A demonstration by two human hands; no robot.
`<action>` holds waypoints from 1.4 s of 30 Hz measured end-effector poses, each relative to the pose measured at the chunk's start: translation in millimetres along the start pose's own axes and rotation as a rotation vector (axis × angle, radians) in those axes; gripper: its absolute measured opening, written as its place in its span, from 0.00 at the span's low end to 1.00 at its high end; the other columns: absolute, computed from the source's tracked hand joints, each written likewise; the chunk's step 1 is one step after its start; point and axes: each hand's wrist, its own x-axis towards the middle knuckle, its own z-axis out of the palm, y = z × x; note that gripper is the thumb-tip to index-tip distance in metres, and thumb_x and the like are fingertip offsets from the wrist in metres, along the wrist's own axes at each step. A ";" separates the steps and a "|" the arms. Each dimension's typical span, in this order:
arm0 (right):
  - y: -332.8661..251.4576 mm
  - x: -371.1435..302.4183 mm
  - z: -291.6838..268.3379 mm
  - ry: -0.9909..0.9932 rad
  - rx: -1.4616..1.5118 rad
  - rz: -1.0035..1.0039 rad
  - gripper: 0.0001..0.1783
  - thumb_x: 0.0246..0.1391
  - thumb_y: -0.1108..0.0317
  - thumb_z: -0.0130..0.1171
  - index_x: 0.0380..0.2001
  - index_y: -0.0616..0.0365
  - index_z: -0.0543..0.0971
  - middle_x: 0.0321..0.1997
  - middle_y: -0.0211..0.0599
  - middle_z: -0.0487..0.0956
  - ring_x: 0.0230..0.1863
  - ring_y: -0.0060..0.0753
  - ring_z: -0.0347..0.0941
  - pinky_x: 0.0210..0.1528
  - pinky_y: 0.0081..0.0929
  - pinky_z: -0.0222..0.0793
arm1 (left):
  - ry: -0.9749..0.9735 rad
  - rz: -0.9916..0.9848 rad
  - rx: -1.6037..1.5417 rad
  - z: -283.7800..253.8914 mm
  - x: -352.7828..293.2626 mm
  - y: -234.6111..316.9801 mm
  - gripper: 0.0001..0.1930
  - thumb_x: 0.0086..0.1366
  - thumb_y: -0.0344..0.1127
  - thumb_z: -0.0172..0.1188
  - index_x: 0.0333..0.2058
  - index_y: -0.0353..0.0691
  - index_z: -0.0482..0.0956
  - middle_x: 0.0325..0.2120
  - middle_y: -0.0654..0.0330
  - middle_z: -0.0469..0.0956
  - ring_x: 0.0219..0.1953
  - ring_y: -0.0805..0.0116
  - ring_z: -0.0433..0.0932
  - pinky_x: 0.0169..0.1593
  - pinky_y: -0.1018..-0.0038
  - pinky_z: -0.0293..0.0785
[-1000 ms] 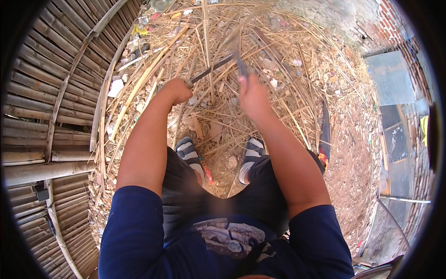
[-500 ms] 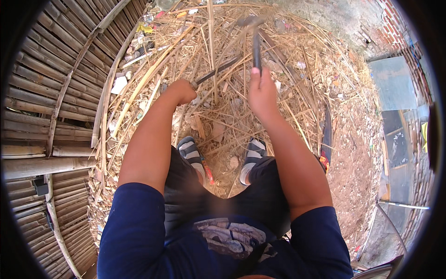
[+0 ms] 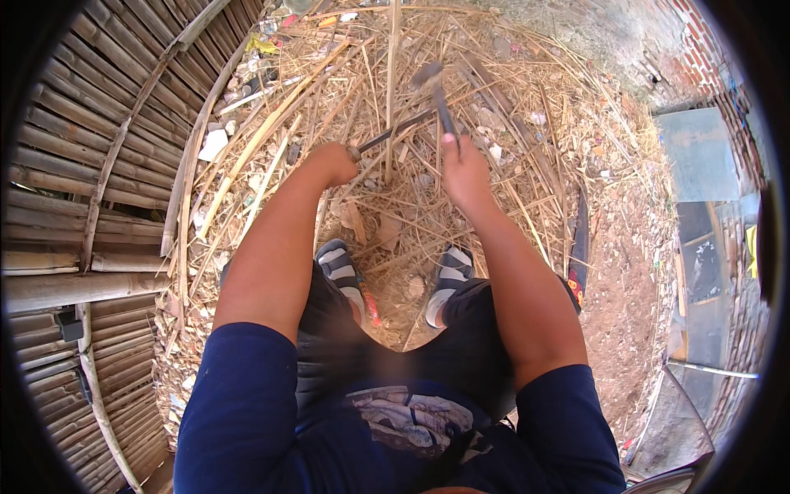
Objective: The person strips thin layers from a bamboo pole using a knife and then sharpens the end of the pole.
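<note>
My left hand (image 3: pixel 333 163) is closed around the handle of a long dark-bladed knife, which looks like a machete. Its blade (image 3: pixel 403 128) slants up to the right and crosses an upright bamboo strip (image 3: pixel 393 62); whether it is sunk into the strip I cannot tell. In my right hand (image 3: pixel 467 174) is a hammer (image 3: pixel 444 114), gripped by its dark handle, thumb along the shaft. The hammer's head tilts up and left, just beyond the blade's far end; contact between them is not clear.
Split bamboo pieces (image 3: pixel 271 123) and shavings litter the ground around my sandalled feet (image 3: pixel 448 276). A bamboo-slat wall (image 3: pixel 123 148) stands at left. At right are a brick wall (image 3: pixel 699 49) and grey panels (image 3: pixel 698 155). A long dark object (image 3: pixel 581 226) lies right of my right leg.
The hammer has swung lower and its head has tipped left, toward the knife. My left hand and the knife have shifted slightly right, and the bamboo strip's upper end also sits further right.
</note>
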 end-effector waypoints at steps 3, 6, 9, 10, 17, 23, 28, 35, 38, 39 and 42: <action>-1.7 -0.5 -3.2 0.105 0.131 -0.017 0.25 0.72 0.51 0.40 0.42 0.66 0.73 0.31 0.61 0.80 0.34 0.66 0.78 0.40 0.57 0.71 | -0.016 -0.001 -0.024 1.7 6.1 -0.4 0.17 0.55 0.40 0.59 0.36 0.33 0.86 0.37 0.42 0.84 0.40 0.45 0.83 0.45 0.59 0.80; 15.4 -11.5 11.5 -0.006 0.000 0.005 0.25 0.72 0.51 0.41 0.42 0.66 0.72 0.32 0.62 0.80 0.35 0.66 0.78 0.40 0.57 0.71 | -0.070 0.013 -0.046 0.9 6.4 1.9 0.17 0.54 0.39 0.58 0.36 0.33 0.86 0.36 0.42 0.84 0.38 0.45 0.84 0.43 0.59 0.80; 28.4 -14.8 31.2 -0.187 -0.181 0.013 0.25 0.71 0.51 0.42 0.43 0.67 0.72 0.33 0.63 0.80 0.37 0.66 0.78 0.41 0.56 0.71 | -0.076 -0.028 0.016 4.7 9.1 -10.1 0.17 0.54 0.38 0.58 0.36 0.32 0.86 0.35 0.41 0.84 0.36 0.45 0.84 0.41 0.60 0.80; 25.0 -13.4 32.3 -0.188 -0.171 0.016 0.25 0.71 0.50 0.43 0.43 0.67 0.73 0.33 0.63 0.80 0.38 0.66 0.78 0.41 0.56 0.71 | -0.079 -0.029 -0.020 5.3 8.2 -11.6 0.17 0.54 0.37 0.57 0.36 0.32 0.86 0.35 0.40 0.83 0.36 0.46 0.84 0.41 0.60 0.80; -1.6 0.2 5.7 -0.011 0.042 0.003 0.25 0.70 0.50 0.45 0.41 0.66 0.74 0.33 0.61 0.80 0.38 0.65 0.78 0.42 0.55 0.70 | -0.039 -0.037 -0.062 14.2 12.8 -19.2 0.17 0.54 0.37 0.57 0.38 0.31 0.85 0.36 0.40 0.83 0.38 0.47 0.84 0.43 0.61 0.80; 7.2 -13.3 15.0 -0.069 -0.078 0.037 0.24 0.71 0.51 0.45 0.42 0.66 0.73 0.33 0.64 0.80 0.39 0.67 0.78 0.44 0.56 0.70 | -0.045 0.120 0.074 20.5 20.7 -16.3 0.18 0.52 0.36 0.57 0.39 0.33 0.85 0.36 0.40 0.83 0.38 0.49 0.84 0.42 0.61 0.80; 28.0 -19.0 36.5 -0.228 -0.153 0.081 0.25 0.71 0.50 0.44 0.43 0.66 0.73 0.36 0.66 0.80 0.43 0.70 0.77 0.48 0.57 0.71 | -0.109 0.018 0.040 18.6 13.6 -15.5 0.18 0.51 0.37 0.56 0.38 0.34 0.86 0.35 0.41 0.83 0.37 0.48 0.84 0.42 0.60 0.80; -1.7 0.8 6.6 -0.164 -0.020 0.012 0.27 0.70 0.47 0.45 0.40 0.66 0.72 0.28 0.51 0.79 0.31 0.55 0.77 0.39 0.48 0.73 | -0.072 0.066 0.095 19.6 22.7 -31.3 0.16 0.51 0.37 0.57 0.35 0.34 0.86 0.34 0.42 0.83 0.37 0.47 0.84 0.42 0.60 0.80; -9.2 25.4 -21.1 -0.033 0.208 0.082 0.26 0.71 0.48 0.45 0.39 0.64 0.72 0.26 0.46 0.77 0.26 0.48 0.74 0.33 0.43 0.72 | -0.121 0.069 0.078 -1.6 13.1 -14.9 0.16 0.51 0.36 0.56 0.34 0.34 0.86 0.33 0.43 0.83 0.36 0.48 0.84 0.41 0.60 0.80; -21.0 25.5 -25.1 0.004 0.255 0.087 0.26 0.71 0.48 0.44 0.38 0.65 0.72 0.27 0.48 0.77 0.28 0.51 0.75 0.35 0.46 0.70 | -0.137 0.048 0.066 -7.6 7.9 -13.5 0.16 0.52 0.36 0.56 0.34 0.34 0.86 0.32 0.43 0.83 0.35 0.48 0.84 0.41 0.60 0.80; -39.6 17.5 -18.4 0.127 0.237 0.040 0.27 0.72 0.50 0.40 0.37 0.66 0.74 0.30 0.54 0.77 0.34 0.58 0.76 0.40 0.53 0.68 | -0.099 0.065 0.033 10.3 20.2 -31.9 0.15 0.52 0.34 0.56 0.34 0.34 0.86 0.30 0.43 0.83 0.33 0.48 0.84 0.40 0.60 0.80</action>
